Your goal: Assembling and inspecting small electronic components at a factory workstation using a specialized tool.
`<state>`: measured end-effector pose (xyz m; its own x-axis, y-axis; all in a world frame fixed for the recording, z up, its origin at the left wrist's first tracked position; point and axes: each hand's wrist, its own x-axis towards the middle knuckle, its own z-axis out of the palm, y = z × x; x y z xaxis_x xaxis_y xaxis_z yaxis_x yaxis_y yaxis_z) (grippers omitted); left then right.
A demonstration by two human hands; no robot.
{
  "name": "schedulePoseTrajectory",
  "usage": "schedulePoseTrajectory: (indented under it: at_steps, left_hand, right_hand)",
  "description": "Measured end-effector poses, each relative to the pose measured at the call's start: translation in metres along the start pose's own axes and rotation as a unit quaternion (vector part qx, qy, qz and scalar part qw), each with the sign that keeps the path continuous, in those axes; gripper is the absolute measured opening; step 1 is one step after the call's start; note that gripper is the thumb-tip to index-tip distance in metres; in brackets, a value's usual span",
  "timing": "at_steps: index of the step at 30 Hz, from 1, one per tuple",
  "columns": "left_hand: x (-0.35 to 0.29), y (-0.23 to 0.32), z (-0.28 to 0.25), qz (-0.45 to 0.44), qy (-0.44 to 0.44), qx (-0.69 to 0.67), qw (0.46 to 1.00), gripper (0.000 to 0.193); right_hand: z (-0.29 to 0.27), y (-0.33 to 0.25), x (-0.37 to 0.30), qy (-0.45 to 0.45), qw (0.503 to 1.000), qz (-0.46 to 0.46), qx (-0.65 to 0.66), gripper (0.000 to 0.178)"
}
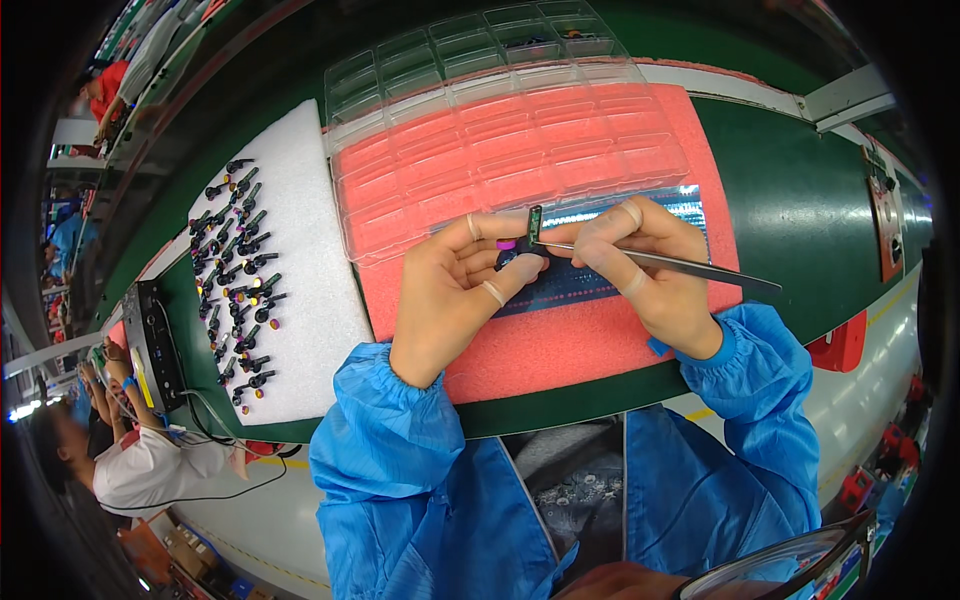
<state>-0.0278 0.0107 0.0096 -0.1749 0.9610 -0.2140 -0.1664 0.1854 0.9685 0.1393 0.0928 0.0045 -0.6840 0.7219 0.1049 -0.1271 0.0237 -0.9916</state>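
My left hand (440, 300) pinches a small dark earbud part (535, 226) between thumb and fingers. A narrow green circuit board shows along its upright stem, and a purple round piece (506, 244) sits beside it at my fingers. In my right hand (665, 265) is a pair of metal tweezers (715, 271), closed in my grip. Their tips reach the lower end of the green board; whether they pinch anything is too small to tell. Pale finger cots cover some fingertips. Beneath both hands lies a shiny blue patterned sheet (585, 291) on a pink foam mat (520, 365).
At left, a white foam pad (315, 350) carries several similar earbud parts (240, 265). A clear compartment tray (480, 140) covers the mat's far part. A black box (153, 345) with cables stands at the green table's (770, 240) left edge. A co-worker (150, 460) sits beyond it.
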Motion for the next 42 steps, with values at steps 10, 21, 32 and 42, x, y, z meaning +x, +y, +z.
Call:
schedulePoseTrajectory:
  at_steps: [10,21,32,42]
  left_hand:
    - [-0.0009,-0.0017,0.0009,0.017,-0.007,-0.007,1.0,0.028]
    - [-0.0004,-0.0035,-0.0009,0.017,-0.004,0.006,1.0,0.023]
    - [-0.0012,-0.0059,-0.0042,0.023,-0.009,0.011,1.0,0.018]
    - [-0.0009,-0.0026,-0.0024,0.01,0.0,-0.015,1.0,0.021]
  right_hand:
    - [0.0012,0.0002,-0.0012,-0.002,1.0,-0.008,-0.017,0.002]
    - [0.0017,-0.0007,-0.0025,-0.013,0.999,-0.007,-0.036,0.004]
    - [0.0041,0.0009,-0.0051,-0.024,0.998,-0.008,-0.056,0.005]
    - [0.0031,0.0064,-0.0044,-0.018,0.997,-0.038,-0.06,0.007]
